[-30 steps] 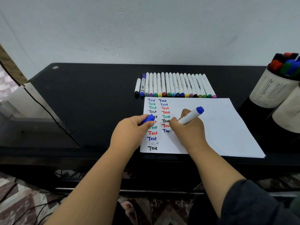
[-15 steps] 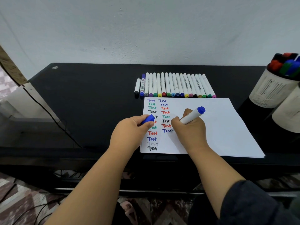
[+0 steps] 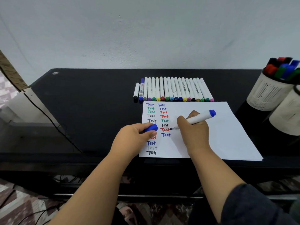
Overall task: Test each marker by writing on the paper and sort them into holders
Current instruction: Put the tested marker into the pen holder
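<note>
A white sheet of paper point(image 3: 224, 132) lies on the black table, with two columns of the word "Test" in several colours at its left. My right hand point(image 3: 194, 132) grips a white marker with a blue end point(image 3: 201, 118), its tip just above the paper beside the red and blue words. My left hand point(image 3: 134, 137) pinches the blue cap point(image 3: 151, 127) over the paper's left edge. A row of several white markers point(image 3: 173, 90) lies behind the paper.
Two pale cylindrical holders stand at the right: the far holder point(image 3: 267, 93) contains several coloured markers, the near holder point(image 3: 287, 114) is partly cut off. The black table point(image 3: 90, 101) ends at a wall. A cable point(image 3: 48, 117) runs along the left.
My right hand has finished the blue "Test" and lifted the marker up and slightly right, uncovering the word. The left hand with the cap has barely moved.
</note>
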A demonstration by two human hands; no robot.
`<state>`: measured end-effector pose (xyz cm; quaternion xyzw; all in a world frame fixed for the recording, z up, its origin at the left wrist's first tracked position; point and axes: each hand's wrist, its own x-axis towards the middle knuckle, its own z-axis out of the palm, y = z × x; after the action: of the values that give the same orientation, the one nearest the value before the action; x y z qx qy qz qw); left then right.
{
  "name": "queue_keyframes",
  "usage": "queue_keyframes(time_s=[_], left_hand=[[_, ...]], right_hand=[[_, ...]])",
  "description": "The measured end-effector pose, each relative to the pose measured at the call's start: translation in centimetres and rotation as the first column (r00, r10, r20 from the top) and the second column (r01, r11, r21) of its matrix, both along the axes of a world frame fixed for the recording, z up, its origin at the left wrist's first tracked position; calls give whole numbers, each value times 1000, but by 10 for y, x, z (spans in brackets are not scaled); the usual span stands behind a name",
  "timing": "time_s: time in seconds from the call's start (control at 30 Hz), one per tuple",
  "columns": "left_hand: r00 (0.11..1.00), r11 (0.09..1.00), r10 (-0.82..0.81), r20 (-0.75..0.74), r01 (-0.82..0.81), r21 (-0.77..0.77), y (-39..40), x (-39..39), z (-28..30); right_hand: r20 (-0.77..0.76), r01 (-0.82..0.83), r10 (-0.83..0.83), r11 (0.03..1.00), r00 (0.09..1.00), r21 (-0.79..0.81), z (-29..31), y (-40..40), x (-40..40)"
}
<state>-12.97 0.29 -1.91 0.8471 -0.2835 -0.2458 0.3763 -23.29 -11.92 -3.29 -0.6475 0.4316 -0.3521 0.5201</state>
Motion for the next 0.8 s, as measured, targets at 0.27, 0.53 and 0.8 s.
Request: queue_keyframes(time_s=[0.27, 0.53, 0.8], left_hand=[[988, 985, -94, -123, 75, -153, -1, -7, -3], [986, 977, -130, -108, 109, -185, 2, -8, 2], [984, 972, -150, -93, 129, -197, 3, -8, 4]], right_hand=[[267, -73, 14, 975, 964, 211, 8, 0, -4], [252, -149, 98, 970, 963, 191, 13, 7, -3], [284, -122, 67, 976, 957, 182, 17, 11, -6]])
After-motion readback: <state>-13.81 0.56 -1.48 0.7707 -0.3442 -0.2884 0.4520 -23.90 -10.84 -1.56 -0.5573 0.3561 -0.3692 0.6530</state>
